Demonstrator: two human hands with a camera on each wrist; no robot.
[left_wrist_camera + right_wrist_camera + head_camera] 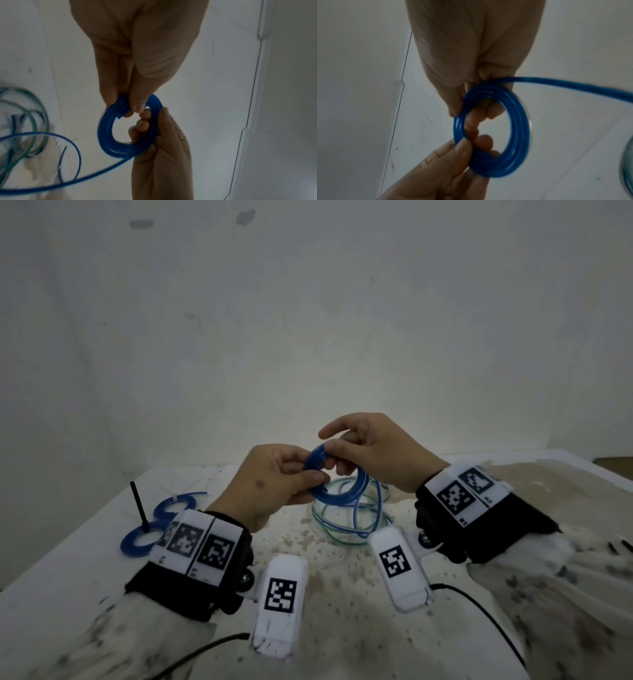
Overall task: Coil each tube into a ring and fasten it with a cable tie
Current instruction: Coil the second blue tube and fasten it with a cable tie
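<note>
A blue tube wound into a small ring (313, 472) hangs above the table between both hands. My left hand (306, 479) pinches the ring's left side between thumb and fingers, as the left wrist view shows (125, 106). My right hand (337, 455) grips the ring's upper right edge, with fingers curled through its hole (474, 108). The ring (518, 121) has several turns. Its loose tail (51, 186) trails down to a tangle of blue and green tubes (349, 518) on the table under the hands. No cable tie shows in either hand.
Two coiled blue rings (174, 503) (137, 541) lie on the white, stained table (342, 570) at the left, beside a black upright rod (138, 505). A wall stands close behind. Black cables run from both wrist units along the near edge.
</note>
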